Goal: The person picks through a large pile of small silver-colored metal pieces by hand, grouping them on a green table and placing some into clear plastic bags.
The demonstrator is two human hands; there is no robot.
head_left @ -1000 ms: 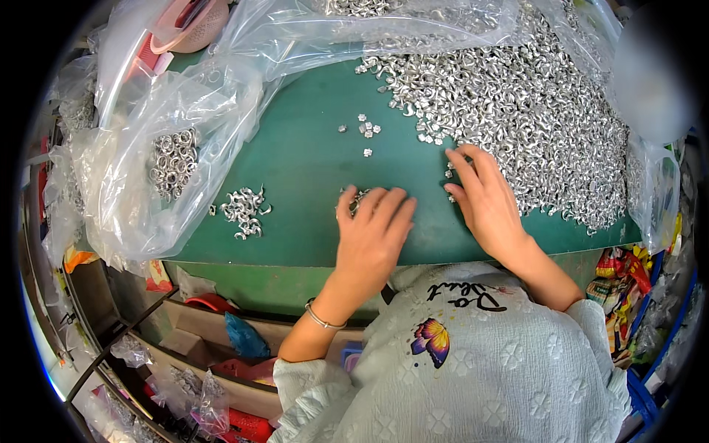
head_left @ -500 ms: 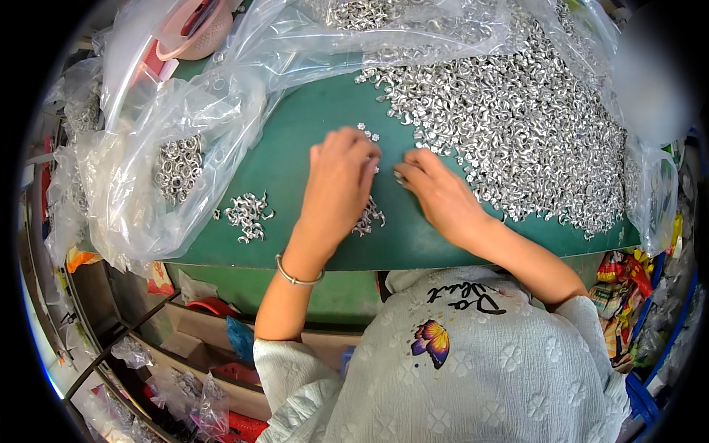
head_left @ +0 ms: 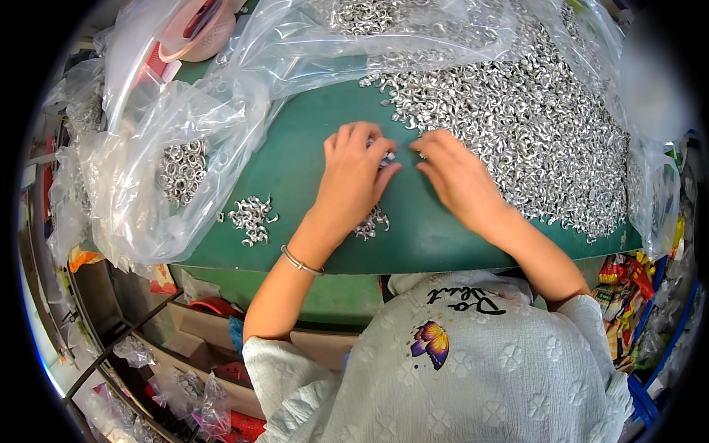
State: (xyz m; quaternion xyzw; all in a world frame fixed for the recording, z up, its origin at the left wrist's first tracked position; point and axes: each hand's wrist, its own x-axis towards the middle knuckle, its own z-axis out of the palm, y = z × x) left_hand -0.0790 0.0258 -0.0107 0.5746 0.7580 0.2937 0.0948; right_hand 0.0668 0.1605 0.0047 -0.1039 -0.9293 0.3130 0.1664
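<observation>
My left hand (head_left: 353, 177) lies palm down on the green table top (head_left: 295, 159), fingers spread over a few small silver metal rings (head_left: 387, 156). My right hand (head_left: 458, 177) rests flat beside it, at the near edge of a big heap of silver metal rings (head_left: 532, 118). A small cluster of rings (head_left: 371, 221) lies just under my left wrist. Further left sits another small pile of rings (head_left: 251, 219). What lies under either palm is hidden.
A clear plastic bag (head_left: 162, 170) with rings inside slumps at the table's left. More clear plastic (head_left: 354, 37) covers the back. A pink and white plastic object (head_left: 199, 29) stands at the far left corner. Shelves with cardboard boxes (head_left: 199, 340) and bags sit below the table edge.
Both hands slid away from me across the green top, from near the front edge up to the loose rings beside the heap. A small cluster stays where the left hand was.
</observation>
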